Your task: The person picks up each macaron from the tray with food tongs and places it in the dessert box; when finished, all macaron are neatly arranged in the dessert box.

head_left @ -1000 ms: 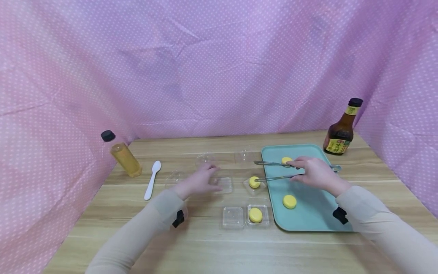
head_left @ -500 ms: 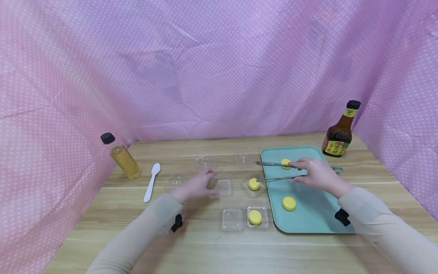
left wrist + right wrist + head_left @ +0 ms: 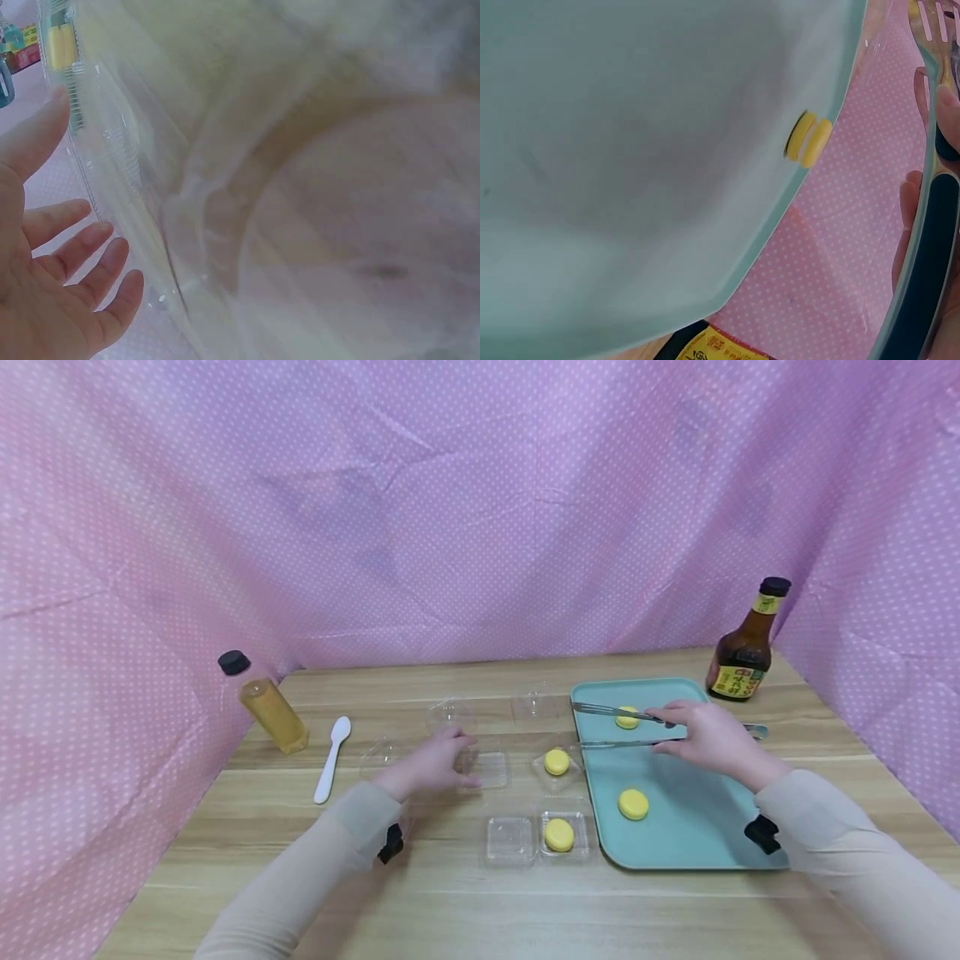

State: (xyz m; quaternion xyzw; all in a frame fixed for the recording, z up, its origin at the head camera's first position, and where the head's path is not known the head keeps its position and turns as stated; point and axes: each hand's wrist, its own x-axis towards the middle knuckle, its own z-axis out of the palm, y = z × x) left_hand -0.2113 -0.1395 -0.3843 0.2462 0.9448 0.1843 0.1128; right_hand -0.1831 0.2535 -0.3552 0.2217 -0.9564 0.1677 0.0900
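In the head view, the right hand (image 3: 712,739) holds metal tongs (image 3: 600,709) above the green tray (image 3: 690,827). Its grip is wide: thumb and fingers are on separate arms of the tongs, and these arms stand well apart. The long axis of the tongs runs from left to right, with the tips pointing to the left. The far arm passes over the rear macaron (image 3: 627,720); whether it touches it, I cannot tell. The front macaron (image 3: 633,805) lies on the tray. On the counter (image 3: 450,910), the near container (image 3: 582,843), which is clear, has one yellow macaron inside, and the middle container (image 3: 557,782) has another one. The left hand (image 3: 431,767) is just beside one more clear container (image 3: 492,770); its grip is loose, with the fingers parted.

In the left wrist view, the palm is visible with slightly bent, spread fingers near some clear plastic; contact I cannot tell.

In the right wrist view, the tongs stand almost upright at the right border, fork-like tips upward, and the dark handle lies in the hand. One macaron lies near the edge of the tray.
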